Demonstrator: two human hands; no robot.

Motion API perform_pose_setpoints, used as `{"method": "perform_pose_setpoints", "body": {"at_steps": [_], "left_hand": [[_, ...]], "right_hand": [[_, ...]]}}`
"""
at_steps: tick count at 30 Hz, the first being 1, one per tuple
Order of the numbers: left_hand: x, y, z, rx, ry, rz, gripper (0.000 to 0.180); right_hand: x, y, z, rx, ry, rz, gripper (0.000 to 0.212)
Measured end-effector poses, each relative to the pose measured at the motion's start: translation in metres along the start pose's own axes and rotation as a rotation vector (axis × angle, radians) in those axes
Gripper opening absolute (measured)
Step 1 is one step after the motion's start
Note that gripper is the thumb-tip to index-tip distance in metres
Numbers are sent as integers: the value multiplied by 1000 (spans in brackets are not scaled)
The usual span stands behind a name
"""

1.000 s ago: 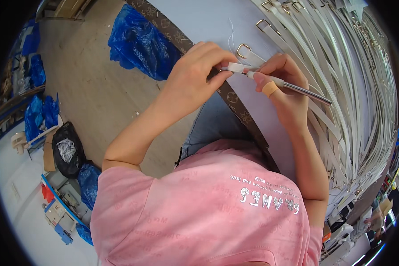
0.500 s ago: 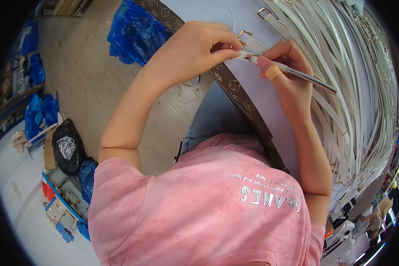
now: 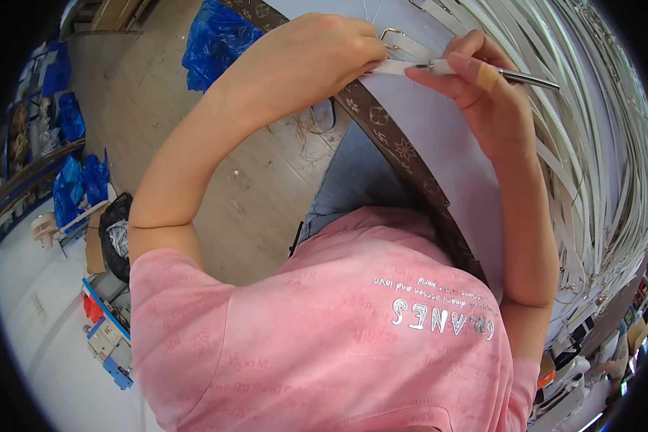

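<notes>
Head view: the person bends over a pale worktable whose near edge carries a brown patterned band. The left hand is closed down over the end of a white strap, pinning it just past the table's edge. The right hand is closed in a pen-like grip around a slim metal tool, a tan bandage wrapped on one finger. The tool's tip meets the strap at the gap between the two hands, which sit nearly touching.

The strap's long axis runs left to right between the hands, roughly in line with the tool's shaft, which points out to the right. The left hand lies nearer the strap's covered end and the right hand nearer the working point; whether the tip is a blade or a point I cannot tell at this size.

Beyond, a wide spread of white straps with metal buckles covers the table. Blue plastic bags lie on the floor at left.
</notes>
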State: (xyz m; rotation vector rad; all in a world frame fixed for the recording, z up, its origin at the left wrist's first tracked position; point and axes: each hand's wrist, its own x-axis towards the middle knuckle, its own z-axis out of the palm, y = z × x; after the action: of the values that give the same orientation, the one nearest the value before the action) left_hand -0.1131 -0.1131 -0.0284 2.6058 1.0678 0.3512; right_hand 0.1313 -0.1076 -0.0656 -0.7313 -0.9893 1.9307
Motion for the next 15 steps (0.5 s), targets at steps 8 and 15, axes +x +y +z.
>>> {"method": "perform_pose_setpoints", "body": {"at_steps": [8, 15], "left_hand": [[14, -2, 11, -398, 129, -116, 19], [14, 1, 21, -590, 111, -335, 13]], "right_hand": [[-6, 13, 8, -359, 211, -192, 6], [-8, 15, 10, -631, 256, -209, 8]]}}
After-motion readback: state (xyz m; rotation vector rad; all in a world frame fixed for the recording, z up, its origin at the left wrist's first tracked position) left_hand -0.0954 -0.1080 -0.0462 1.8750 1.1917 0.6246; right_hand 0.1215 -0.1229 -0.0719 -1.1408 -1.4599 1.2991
